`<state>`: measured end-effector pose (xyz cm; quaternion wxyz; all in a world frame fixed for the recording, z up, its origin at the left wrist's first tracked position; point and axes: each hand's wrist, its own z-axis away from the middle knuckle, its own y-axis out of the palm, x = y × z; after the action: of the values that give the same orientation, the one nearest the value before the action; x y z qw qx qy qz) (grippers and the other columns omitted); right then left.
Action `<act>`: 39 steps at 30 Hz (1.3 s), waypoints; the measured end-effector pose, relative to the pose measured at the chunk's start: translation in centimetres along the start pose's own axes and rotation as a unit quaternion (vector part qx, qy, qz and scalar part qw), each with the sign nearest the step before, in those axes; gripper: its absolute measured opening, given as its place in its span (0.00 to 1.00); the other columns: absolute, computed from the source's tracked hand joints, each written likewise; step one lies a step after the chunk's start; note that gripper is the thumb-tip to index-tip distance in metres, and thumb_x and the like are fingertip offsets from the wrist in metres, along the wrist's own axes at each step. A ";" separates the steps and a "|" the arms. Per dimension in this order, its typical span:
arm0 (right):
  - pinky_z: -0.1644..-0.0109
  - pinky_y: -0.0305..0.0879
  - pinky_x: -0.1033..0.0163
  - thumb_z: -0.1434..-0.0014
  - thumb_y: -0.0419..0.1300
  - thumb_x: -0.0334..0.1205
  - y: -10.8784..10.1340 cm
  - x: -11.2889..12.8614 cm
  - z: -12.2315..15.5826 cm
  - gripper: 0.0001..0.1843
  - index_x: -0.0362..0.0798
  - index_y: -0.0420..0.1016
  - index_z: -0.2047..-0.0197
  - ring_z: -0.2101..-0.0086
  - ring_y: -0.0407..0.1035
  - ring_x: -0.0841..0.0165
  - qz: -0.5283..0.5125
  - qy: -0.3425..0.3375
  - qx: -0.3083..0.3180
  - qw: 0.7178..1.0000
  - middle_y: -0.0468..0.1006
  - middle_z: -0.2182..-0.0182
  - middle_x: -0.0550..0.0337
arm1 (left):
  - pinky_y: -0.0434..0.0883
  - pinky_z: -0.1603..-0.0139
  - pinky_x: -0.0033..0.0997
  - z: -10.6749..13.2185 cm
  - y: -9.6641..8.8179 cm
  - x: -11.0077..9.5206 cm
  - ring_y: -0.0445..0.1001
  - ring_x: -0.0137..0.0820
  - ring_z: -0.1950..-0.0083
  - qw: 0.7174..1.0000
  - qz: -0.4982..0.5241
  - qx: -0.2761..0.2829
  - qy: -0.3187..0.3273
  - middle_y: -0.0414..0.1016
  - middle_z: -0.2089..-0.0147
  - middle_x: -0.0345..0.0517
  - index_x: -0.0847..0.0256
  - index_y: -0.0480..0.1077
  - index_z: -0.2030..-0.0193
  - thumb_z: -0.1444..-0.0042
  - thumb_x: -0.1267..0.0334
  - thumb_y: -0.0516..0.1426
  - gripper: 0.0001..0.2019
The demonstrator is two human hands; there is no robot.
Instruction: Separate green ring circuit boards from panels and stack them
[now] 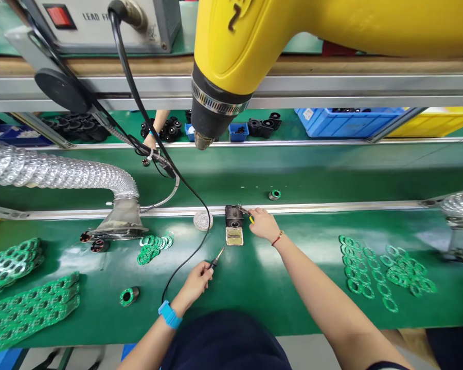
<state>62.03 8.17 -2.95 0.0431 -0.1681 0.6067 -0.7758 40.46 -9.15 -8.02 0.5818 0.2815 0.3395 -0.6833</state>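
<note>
My left hand (196,284) is closed around a soldering iron (215,261), its bare tip pointing up and right towards a yellowish sponge tray (234,236). Behind that tray, and touching it, stands a black soldering-iron stand (233,214). My right hand (263,224) is closed on small pliers (250,216) with a yellow handle, their metal jaws by the stand's right side. A round dish of pale grey material (202,220) sits left of the stand. One motor stator with a green ring (129,296) lies left of my left hand, another (274,195) beyond my right.
A yellow heat gun (239,56) hangs overhead. The iron's black cable (185,181) crosses the bench. A fume hood (123,221) stands at left. Green circuit rings (360,267) and ring panels (34,308) lie on both sides. A co-worker's hand (151,139) reaches in opposite.
</note>
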 end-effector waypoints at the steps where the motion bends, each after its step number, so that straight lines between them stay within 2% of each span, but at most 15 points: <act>1: 0.47 0.57 0.56 0.47 0.55 0.33 -0.1 -0.1 0.1 0.25 0.43 0.68 0.45 0.49 0.62 0.56 0.002 0.000 -0.001 1.000 0.69 0.50 0.46 | 0.52 0.82 0.21 -0.1 0.0 0.0 0.57 0.20 0.80 1.000 0.001 -0.001 0.001 0.60 0.75 0.36 0.61 0.56 0.70 0.53 0.54 0.52 0.13; 9: 0.48 0.58 0.59 0.47 0.53 0.32 0.0 -0.9 -0.5 0.27 0.42 0.66 0.43 0.50 0.63 0.57 -0.012 0.031 -0.010 0.999 0.69 0.50 0.46 | 0.52 0.82 0.21 -0.1 -0.2 0.4 0.57 0.20 0.80 1.000 0.009 -0.008 0.003 0.60 0.75 0.36 0.60 0.56 0.70 0.55 0.51 0.53 0.15; 17: 0.48 0.59 0.55 0.47 0.55 0.29 0.0 -1.1 -1.7 0.23 0.42 0.69 0.47 0.52 0.65 0.60 -0.039 -0.001 0.024 0.999 0.71 0.53 0.49 | 0.52 0.82 0.21 0.2 0.0 0.1 0.57 0.20 0.80 1.000 0.011 -0.014 0.002 0.61 0.75 0.36 0.60 0.56 0.70 0.55 0.51 0.53 0.15; 20: 0.48 0.60 0.56 0.48 0.53 0.26 -0.3 -1.2 -1.8 0.22 0.41 0.71 0.49 0.54 0.66 0.60 -0.071 -0.003 0.017 0.997 0.72 0.55 0.48 | 0.53 0.82 0.21 0.3 0.0 -0.2 0.58 0.20 0.80 1.000 0.013 -0.012 0.005 0.61 0.75 0.36 0.60 0.56 0.70 0.56 0.50 0.53 0.15; 24: 0.46 0.59 0.56 0.49 0.51 0.25 -1.0 -1.5 -0.8 0.27 0.40 0.68 0.44 0.52 0.65 0.58 -0.153 0.005 -0.021 0.988 0.69 0.51 0.45 | 0.53 0.82 0.21 0.7 0.2 -1.1 0.57 0.20 0.80 1.000 0.022 -0.007 0.015 0.60 0.77 0.36 0.60 0.56 0.71 0.57 0.48 0.54 0.18; 27: 0.44 0.58 0.59 0.52 0.48 0.25 -1.3 -1.4 1.3 0.29 0.43 0.68 0.45 0.54 0.65 0.64 -0.253 -0.040 -0.009 0.967 0.72 0.54 0.51 | 0.54 0.81 0.22 1.4 0.4 -2.4 0.57 0.21 0.80 0.999 0.032 -0.007 0.032 0.60 0.76 0.37 0.61 0.58 0.70 0.58 0.44 0.53 0.20; 31: 0.53 0.65 0.62 0.54 0.47 0.30 -1.2 -0.9 5.2 0.27 0.42 0.70 0.50 0.62 0.67 0.67 -0.388 -0.102 0.040 0.915 0.73 0.61 0.53 | 0.56 0.81 0.23 2.5 0.4 -4.5 0.59 0.21 0.79 0.997 0.060 -0.002 0.048 0.65 0.73 0.39 0.63 0.62 0.64 0.59 0.42 0.53 0.25; 35: 0.58 0.65 0.61 0.56 0.48 0.33 -0.5 -0.2 7.9 0.24 0.44 0.72 0.55 0.66 0.65 0.68 -0.474 -0.118 0.048 0.871 0.72 0.63 0.53 | 0.56 0.82 0.23 3.5 0.3 -5.9 0.59 0.21 0.80 0.995 0.079 0.010 0.061 0.65 0.74 0.39 0.64 0.64 0.62 0.60 0.40 0.55 0.28; 39: 0.59 0.64 0.62 0.57 0.49 0.34 -0.2 0.2 8.8 0.21 0.45 0.72 0.59 0.66 0.64 0.69 -0.522 -0.115 0.039 0.844 0.71 0.64 0.54 | 0.56 0.82 0.23 4.1 0.4 -6.3 0.59 0.22 0.79 0.994 0.081 0.023 0.075 0.65 0.73 0.40 0.64 0.64 0.61 0.59 0.40 0.57 0.28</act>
<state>64.64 -0.04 -0.92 -0.2924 -0.5458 0.3891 -0.6821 41.94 -8.64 -0.62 0.6012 0.3720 0.3429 -0.6185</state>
